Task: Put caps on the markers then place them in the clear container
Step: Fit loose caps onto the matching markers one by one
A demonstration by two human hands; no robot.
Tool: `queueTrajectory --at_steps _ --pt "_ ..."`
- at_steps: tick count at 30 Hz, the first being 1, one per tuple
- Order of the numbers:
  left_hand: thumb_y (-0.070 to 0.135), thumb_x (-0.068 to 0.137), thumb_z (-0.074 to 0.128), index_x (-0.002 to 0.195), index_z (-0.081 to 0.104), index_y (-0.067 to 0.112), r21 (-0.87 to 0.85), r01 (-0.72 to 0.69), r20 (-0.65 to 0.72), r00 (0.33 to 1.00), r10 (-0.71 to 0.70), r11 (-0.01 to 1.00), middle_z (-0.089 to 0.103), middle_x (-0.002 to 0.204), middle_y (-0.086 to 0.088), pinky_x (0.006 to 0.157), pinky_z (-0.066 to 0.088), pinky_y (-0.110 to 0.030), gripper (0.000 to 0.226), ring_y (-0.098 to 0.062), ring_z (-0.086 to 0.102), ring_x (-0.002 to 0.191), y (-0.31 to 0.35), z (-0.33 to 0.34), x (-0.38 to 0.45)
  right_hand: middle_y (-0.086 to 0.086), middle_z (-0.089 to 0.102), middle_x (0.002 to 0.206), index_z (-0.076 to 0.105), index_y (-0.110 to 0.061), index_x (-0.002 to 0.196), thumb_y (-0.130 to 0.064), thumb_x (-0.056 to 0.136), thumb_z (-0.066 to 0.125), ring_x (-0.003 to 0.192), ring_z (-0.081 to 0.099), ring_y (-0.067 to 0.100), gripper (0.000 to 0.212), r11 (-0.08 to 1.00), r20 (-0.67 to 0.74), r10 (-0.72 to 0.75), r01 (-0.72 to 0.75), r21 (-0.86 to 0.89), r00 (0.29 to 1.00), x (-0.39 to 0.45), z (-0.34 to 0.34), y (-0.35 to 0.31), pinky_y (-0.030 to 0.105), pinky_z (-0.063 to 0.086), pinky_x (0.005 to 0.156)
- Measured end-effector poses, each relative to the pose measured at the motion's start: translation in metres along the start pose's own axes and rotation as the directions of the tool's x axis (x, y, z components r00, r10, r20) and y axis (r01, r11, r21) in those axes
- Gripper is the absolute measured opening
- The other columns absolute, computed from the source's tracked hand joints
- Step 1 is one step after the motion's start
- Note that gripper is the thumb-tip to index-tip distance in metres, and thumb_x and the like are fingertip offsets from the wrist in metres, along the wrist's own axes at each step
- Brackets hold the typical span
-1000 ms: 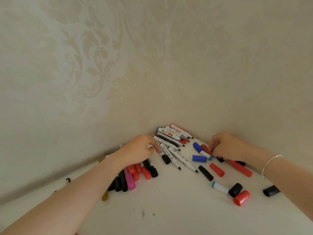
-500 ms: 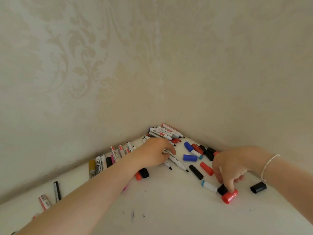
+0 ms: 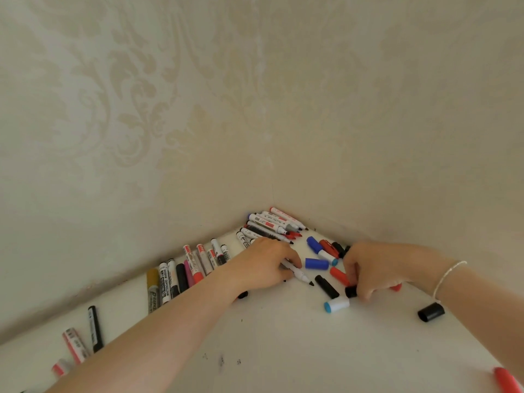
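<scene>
My left hand (image 3: 265, 265) grips an uncapped white marker (image 3: 299, 275) whose black tip points right, just above the white table. My right hand (image 3: 374, 269) pinches a black cap (image 3: 351, 292) close to that tip. Loose caps lie between and around the hands: a blue cap (image 3: 317, 263), a red cap (image 3: 338, 276), a long black cap (image 3: 326, 286), a white cap with a blue end (image 3: 336, 305). A pile of uncapped markers (image 3: 269, 225) fills the wall corner. No clear container is in view.
A row of capped markers (image 3: 181, 276) lies along the left wall. A black marker (image 3: 95, 327) and red-white markers (image 3: 74, 346) lie further left. A black cap (image 3: 431, 312) lies to the right, a red marker (image 3: 507, 381) at the bottom right corner.
My left hand has lifted one marker out of the pile. My right hand left the big red cap, picked up a black cap and moved it up toward the marker tip.
</scene>
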State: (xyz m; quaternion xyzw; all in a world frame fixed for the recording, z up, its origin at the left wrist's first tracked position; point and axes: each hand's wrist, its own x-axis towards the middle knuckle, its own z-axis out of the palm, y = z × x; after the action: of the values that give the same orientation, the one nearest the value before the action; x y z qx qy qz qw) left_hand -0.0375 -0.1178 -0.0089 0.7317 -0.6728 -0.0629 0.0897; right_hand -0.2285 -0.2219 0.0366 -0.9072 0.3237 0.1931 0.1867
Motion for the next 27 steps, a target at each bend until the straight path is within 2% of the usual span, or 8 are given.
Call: queueTrajectory --at_steps 3,6,8,13,16,22,25,27 --pt "0.027 0.092 0.059 0.115 0.064 0.029 -0.037 0.011 -0.079 0.997 -0.014 0.999 0.063 0.113 0.009 0.085 0.043 -0.023 0.024 -0.008 0.053 0.102 -0.002 -0.001 -0.002 -0.002 0.058 0.070 0.063 -0.010 0.087 -0.011 0.076 0.070 0.054 0.047 0.006 0.013 0.990 -0.095 -0.041 0.053 0.129 0.995 0.002 0.001 0.004 0.013 0.036 0.045" --pt "0.031 0.094 0.056 0.116 0.058 0.029 -0.062 0.008 -0.141 0.990 -0.017 0.998 0.059 0.114 0.012 0.088 0.042 -0.025 0.023 -0.007 0.048 0.105 -0.006 -0.001 -0.003 -0.001 0.062 0.067 0.060 -0.017 0.076 -0.012 0.072 0.073 0.057 0.052 0.010 0.014 0.954 -0.251 -0.044 0.115 0.276 0.967 0.011 0.006 0.011 0.019 0.040 0.054" --pt "0.032 0.095 0.056 0.116 0.058 0.029 -0.118 -0.013 -0.190 0.982 -0.010 0.993 0.057 0.111 0.019 0.087 0.039 -0.019 0.022 -0.003 0.050 0.105 -0.006 -0.003 -0.004 0.002 0.063 0.068 0.060 -0.016 0.074 -0.010 0.071 0.076 0.056 0.053 0.011 0.016 0.898 -0.352 -0.032 0.182 0.401 0.935 0.015 0.006 0.011 0.022 0.042 0.055" --pt "0.027 0.094 0.057 0.113 0.061 0.024 -0.242 -0.063 -0.312 0.950 -0.016 0.968 0.064 0.113 0.015 0.084 0.038 -0.005 0.020 0.004 0.055 0.104 -0.002 -0.013 -0.005 0.010 0.064 0.073 0.063 -0.009 0.092 0.000 0.080 0.069 0.056 0.057 0.015 0.017 0.644 -0.509 -0.014 0.397 0.654 0.861 0.011 -0.002 0.002 0.021 0.052 0.054" --pt "0.026 0.094 0.058 0.110 0.062 0.022 -0.254 -0.074 -0.343 0.939 -0.018 0.964 0.065 0.110 0.013 0.078 0.036 0.000 0.017 0.004 0.056 0.100 0.002 -0.016 -0.005 0.010 0.064 0.072 0.067 -0.013 0.099 0.000 0.082 0.067 0.054 0.058 0.012 0.021 0.576 -0.519 -0.038 0.443 0.687 0.854 0.005 -0.007 -0.002 0.017 0.052 0.055" --pt "0.027 0.095 0.057 0.112 0.062 0.022 -0.253 -0.072 -0.343 0.939 -0.020 0.965 0.065 0.112 0.013 0.086 0.044 -0.016 0.018 0.001 0.057 0.102 0.005 -0.018 -0.007 0.008 0.064 0.079 0.070 -0.015 0.099 0.000 0.083 0.066 0.062 0.057 0.016 0.023 0.568 -0.513 -0.058 0.451 0.689 0.857 -0.001 -0.009 -0.007 0.015 0.051 0.057" --pt "0.025 0.094 0.058 0.112 0.062 0.020 -0.276 -0.075 -0.351 0.936 -0.028 0.958 0.066 0.111 0.012 0.090 0.046 -0.024 0.019 -0.002 0.058 0.103 0.003 -0.018 -0.007 0.000 0.064 0.086 0.072 -0.021 0.099 -0.004 0.079 0.070 0.061 0.055 0.013 0.026 0.658 -0.541 -0.046 0.433 0.616 0.840 -0.001 -0.009 -0.007 0.009 0.043 0.052" --pt "0.025 0.094 0.057 0.114 0.062 0.020 -0.266 -0.067 -0.347 0.937 -0.031 0.962 0.066 0.110 0.010 0.089 0.047 -0.028 0.021 -0.004 0.058 0.102 0.002 -0.019 -0.008 -0.002 0.064 0.089 0.070 -0.025 0.097 -0.005 0.076 0.074 0.063 0.055 0.011 0.029 0.710 -0.566 -0.044 0.424 0.562 0.823 -0.001 -0.010 -0.008 0.010 0.042 0.055"
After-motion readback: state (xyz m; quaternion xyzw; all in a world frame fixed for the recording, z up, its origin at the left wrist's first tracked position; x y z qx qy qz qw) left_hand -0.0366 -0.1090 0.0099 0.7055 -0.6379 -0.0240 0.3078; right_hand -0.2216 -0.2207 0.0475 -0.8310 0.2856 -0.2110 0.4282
